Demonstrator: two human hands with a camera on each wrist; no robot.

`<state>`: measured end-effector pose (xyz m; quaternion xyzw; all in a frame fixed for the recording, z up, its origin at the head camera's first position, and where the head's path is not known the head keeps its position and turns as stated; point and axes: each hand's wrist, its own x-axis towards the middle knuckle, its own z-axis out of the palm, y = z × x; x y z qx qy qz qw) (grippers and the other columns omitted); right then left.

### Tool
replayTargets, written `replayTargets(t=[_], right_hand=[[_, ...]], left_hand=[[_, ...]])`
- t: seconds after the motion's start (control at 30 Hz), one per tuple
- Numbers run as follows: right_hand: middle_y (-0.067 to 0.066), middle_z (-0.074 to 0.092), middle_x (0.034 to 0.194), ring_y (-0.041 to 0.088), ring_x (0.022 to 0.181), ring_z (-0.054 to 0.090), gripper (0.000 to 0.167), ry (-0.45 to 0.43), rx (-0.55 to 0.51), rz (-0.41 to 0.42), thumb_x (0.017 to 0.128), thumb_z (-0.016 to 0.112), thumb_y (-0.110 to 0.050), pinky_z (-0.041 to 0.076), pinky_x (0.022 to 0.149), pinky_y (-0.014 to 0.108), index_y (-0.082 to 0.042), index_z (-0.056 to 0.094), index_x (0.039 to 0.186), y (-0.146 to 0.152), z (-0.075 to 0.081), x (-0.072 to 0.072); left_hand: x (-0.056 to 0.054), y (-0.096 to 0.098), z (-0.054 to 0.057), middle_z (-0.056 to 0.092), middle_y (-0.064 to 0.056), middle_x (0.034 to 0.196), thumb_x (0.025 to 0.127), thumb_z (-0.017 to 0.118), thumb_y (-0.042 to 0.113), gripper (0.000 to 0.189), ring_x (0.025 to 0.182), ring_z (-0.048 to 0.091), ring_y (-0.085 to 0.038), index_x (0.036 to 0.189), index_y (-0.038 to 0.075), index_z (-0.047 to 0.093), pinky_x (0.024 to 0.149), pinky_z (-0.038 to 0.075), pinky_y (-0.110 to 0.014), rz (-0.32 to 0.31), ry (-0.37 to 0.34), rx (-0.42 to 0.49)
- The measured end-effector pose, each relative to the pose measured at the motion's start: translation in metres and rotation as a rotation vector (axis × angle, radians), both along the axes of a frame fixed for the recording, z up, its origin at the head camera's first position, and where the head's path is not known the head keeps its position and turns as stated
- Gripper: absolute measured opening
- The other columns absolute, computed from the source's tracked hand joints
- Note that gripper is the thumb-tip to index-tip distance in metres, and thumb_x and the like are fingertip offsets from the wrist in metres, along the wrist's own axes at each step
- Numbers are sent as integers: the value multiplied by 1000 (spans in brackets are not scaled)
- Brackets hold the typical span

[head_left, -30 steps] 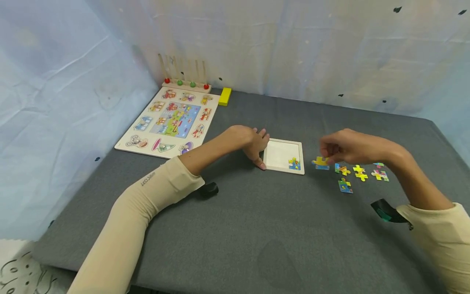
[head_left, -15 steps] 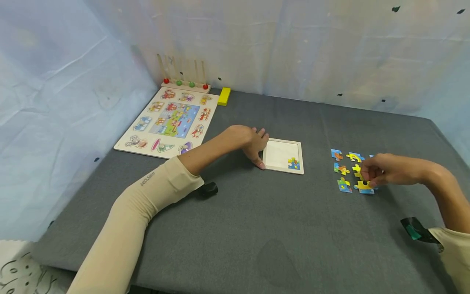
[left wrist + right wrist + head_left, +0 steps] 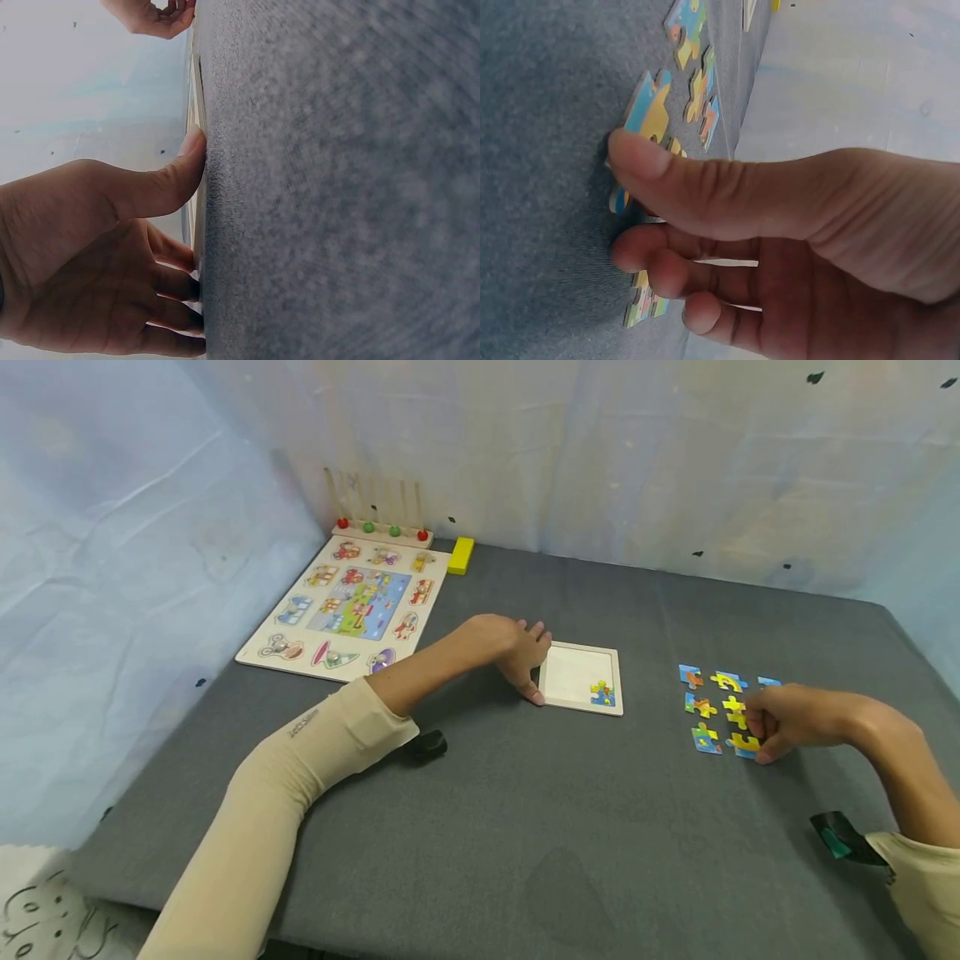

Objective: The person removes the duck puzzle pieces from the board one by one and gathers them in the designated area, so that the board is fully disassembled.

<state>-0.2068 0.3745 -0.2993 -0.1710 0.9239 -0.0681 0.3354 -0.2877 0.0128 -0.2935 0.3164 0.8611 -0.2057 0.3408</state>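
In the head view my left hand (image 3: 523, 662) rests at the left edge of a shallow wooden puzzle tray (image 3: 570, 700), fingers spread and thumb by its near corner. The left wrist view shows this thumb and these fingers against the tray's edge. One jigsaw piece (image 3: 602, 693) lies in the tray's near right corner. To the right, my right hand (image 3: 798, 720) holds a yellow and blue jigsaw piece (image 3: 742, 744) flat on the table between thumb and fingers. The hand partly covers this piece. Beside it lie several other pieces, including a green and blue one (image 3: 706, 740).
At the back left lies a large wooden picture board (image 3: 300, 643) with knobbed pieces. Behind it stands a peg rack (image 3: 382, 533) with red and green beads. A yellow block (image 3: 461, 557) sits near the back curtain. Grey cloth (image 3: 525, 843) covers the table.
My right hand has carried the yellow and blue piece from beside the tray rightward, setting it down among the loose pieces, then shifted slightly toward me. My left hand has not moved.
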Motion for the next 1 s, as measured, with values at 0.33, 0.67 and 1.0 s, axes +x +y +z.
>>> replayTargets(t=[0.33,0.67,1.0], right_hand=[[-1,66,90,12,79,59,26,93,-4,64,92,80,-19,47,66,28,-6,60,104,-17,22,-3],[-3,67,89,10,75,59,34,285,-200,221,100,72,-24,51,69,28,-6,65,128,-107,26,-17],[3,61,80,12,67,51,31,280,-275,223,93,80,-19,43,62,27,1,66,112,-144,-8,-31]], left_hand=[[-1,1,1,-19,-16,175,96,47,77,117,164,-12,-38,166,7,-14,135,2,-52,-10,-1,0],[0,1,0,-18,-18,175,96,47,78,118,164,-9,-42,166,5,-13,134,5,-55,-30,13,6],[0,0,1,-19,-17,175,96,47,77,118,164,-10,-41,166,6,-15,134,4,-56,-19,4,11]])
